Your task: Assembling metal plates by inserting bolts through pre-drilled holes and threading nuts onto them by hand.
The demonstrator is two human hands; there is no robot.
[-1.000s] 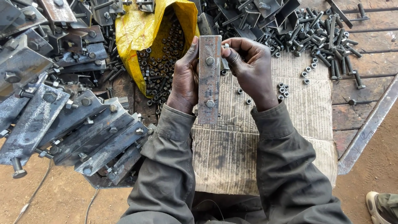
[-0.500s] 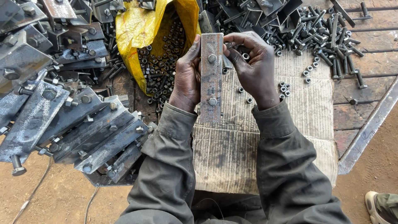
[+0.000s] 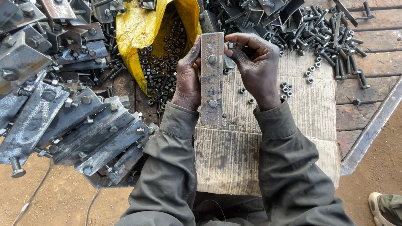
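Closest to the camera are two grey-green sleeves [image 3: 176, 167], lying over a worn sheet of cardboard [image 3: 234, 155]. Just past the cuffs, the left hand [image 3: 188, 77] is wrapped around the left edge of a long flat metal plate [image 3: 212, 79]. The plate stands up between both hands, above the cardboard, with two bolt heads showing on its face. The right hand [image 3: 257, 69] is curled at the top right edge of the plate, and its fingertips [image 3: 229, 42] pinch there. What they pinch is too small to tell. Loose nuts [image 3: 285, 87] lie on the cardboard beside the right hand. To the left sits a stack of plates with bolts [image 3: 79, 125]. Farther off is an open yellow bag [image 3: 138, 29] full of nuts, and at the far right lies a heap of dark bolts [image 3: 331, 33].
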